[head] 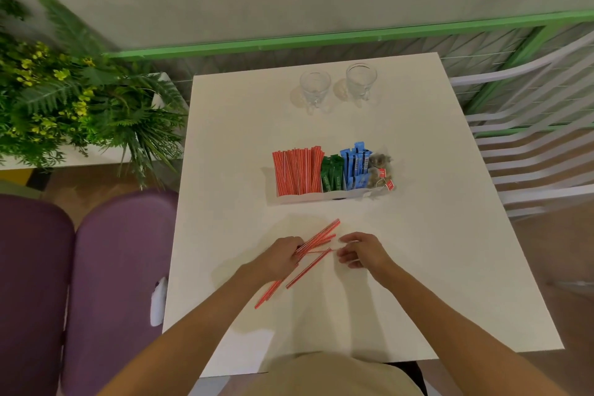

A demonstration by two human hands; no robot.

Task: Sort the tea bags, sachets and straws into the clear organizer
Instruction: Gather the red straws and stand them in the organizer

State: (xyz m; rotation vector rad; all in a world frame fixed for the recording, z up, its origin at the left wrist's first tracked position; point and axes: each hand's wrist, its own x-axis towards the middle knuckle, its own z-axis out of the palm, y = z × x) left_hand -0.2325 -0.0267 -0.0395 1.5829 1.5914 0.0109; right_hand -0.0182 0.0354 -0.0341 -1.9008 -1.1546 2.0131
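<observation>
White table [418,267], seen from above. L of it: 2 purple chair backs [112,267] and a fern-and-yellow-flower planter [64,90]. At table centre, 1 clear organizer [321,197] w/ 4 groups side by side, L to R: red-striped straws [297,172], packed upright, too many to count; green sachets [332,175]; blue sachets [355,165]; tea bags [379,170] w/ 2 red tags [389,185] showing. Print on sachets and tags is too blurred to read. Far edge: 2 glass mugs [315,88], side by side, apart from the organizer. Near edge: left hand [279,259] grips a loose bundle of straws [316,236], fanned toward the organizer; count unclear. 1 single straw [308,268] lies flat on the table just beside it. Right hand [361,249] is curled, fingertips at the tip of a thin straw between the hands; cannot tell if it pinches it.
</observation>
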